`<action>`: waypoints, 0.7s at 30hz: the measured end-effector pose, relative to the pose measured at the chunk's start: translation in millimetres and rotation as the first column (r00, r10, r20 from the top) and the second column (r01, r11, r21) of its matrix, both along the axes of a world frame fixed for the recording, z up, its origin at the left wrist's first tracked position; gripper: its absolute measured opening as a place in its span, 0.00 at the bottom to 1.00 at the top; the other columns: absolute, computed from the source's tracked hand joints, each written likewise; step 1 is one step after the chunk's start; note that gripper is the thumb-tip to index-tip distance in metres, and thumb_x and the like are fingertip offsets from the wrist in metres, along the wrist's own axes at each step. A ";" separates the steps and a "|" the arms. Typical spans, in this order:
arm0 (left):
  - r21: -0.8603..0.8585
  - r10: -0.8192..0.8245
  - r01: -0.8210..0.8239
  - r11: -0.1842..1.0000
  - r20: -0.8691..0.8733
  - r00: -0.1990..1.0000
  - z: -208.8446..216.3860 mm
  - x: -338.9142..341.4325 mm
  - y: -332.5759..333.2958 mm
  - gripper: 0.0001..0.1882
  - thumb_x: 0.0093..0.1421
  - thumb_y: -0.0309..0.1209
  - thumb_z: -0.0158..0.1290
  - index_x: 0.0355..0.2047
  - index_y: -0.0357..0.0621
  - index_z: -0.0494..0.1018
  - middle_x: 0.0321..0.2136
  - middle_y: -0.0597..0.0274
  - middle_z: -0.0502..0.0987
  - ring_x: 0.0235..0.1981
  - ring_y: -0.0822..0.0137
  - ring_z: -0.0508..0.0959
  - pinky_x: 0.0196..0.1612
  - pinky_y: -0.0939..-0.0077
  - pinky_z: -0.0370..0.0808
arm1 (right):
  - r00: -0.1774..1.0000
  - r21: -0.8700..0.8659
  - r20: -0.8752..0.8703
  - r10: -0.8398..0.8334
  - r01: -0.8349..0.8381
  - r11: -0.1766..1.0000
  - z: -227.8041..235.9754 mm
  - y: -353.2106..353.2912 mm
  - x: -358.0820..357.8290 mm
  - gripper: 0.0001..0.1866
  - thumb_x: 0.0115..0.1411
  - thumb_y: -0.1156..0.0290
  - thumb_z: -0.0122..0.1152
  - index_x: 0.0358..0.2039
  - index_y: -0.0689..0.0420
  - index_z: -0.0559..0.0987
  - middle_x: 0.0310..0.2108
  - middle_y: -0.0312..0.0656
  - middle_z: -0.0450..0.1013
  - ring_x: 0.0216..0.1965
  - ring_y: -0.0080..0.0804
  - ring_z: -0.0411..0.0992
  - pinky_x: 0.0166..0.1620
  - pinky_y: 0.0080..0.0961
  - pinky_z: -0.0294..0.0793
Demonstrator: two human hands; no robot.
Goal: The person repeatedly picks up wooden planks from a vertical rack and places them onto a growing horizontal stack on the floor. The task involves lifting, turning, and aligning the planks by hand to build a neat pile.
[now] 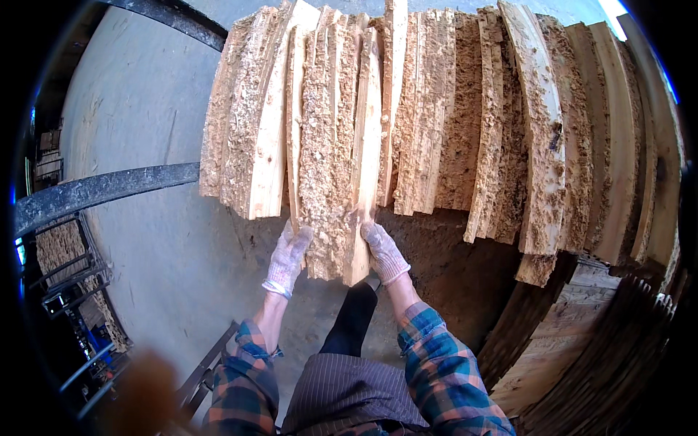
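Observation:
A wide row of rough wooden boards [422, 109] stretches across the upper part of the view, their faces crusted with sawdust. Near its middle, a few boards [329, 218] stick out toward me past the others. My left hand [289, 254], in a pale knitted glove, grips the left side of this protruding bundle by its near end. On the bundle's right side, the gloved right hand [383, 251] presses against a smooth-edged board [361, 251]. Both hands are closed on the bundle between them; the fingertips are partly hidden by the wood.
Dark metal bars [109, 190] run in from the left toward the row. At lower right stands another stack of boards [574, 327]. A metal frame [207, 378] is at lower left, near a blurred brown shape [145, 400]. Grey concrete floor [138, 123] lies beneath.

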State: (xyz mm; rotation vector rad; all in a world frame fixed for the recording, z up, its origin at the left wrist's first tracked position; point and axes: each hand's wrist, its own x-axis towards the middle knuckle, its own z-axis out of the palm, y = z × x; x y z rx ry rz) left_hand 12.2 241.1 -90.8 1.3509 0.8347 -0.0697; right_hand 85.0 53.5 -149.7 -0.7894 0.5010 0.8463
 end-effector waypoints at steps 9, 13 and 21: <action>-0.189 0.018 -0.017 0.982 0.004 1.000 72.8 -116.9 -103.9 0.24 0.59 0.38 0.51 0.52 0.39 0.61 0.32 0.54 0.74 0.29 0.70 0.76 0.29 0.83 0.76 | 0.957 -0.191 0.087 0.277 -0.257 0.947 95.9 -126.6 -97.1 0.33 0.59 0.50 0.55 0.54 0.66 0.67 0.50 0.44 0.68 0.48 0.26 0.65 0.52 0.23 0.64; -0.232 -0.005 -0.033 0.972 -0.162 0.987 94.4 -226.0 -194.8 0.25 0.57 0.29 0.54 0.52 0.36 0.60 0.37 0.54 0.75 0.37 0.62 0.78 0.42 0.74 0.77 | 0.967 -0.083 -0.064 0.248 -0.253 0.964 140.0 -220.6 -181.2 0.35 0.57 0.51 0.59 0.56 0.65 0.66 0.52 0.43 0.67 0.52 0.29 0.63 0.56 0.23 0.61; -0.311 -0.308 0.191 0.931 -0.386 0.870 169.9 -283.4 -321.5 0.30 0.59 0.40 0.55 0.55 0.33 0.61 0.48 0.50 0.71 0.50 0.65 0.72 0.53 0.74 0.69 | 0.966 -0.321 -0.238 -0.103 0.022 0.947 161.2 -346.4 -387.3 0.30 0.58 0.46 0.55 0.51 0.56 0.72 0.45 0.39 0.71 0.45 0.24 0.69 0.48 0.25 0.71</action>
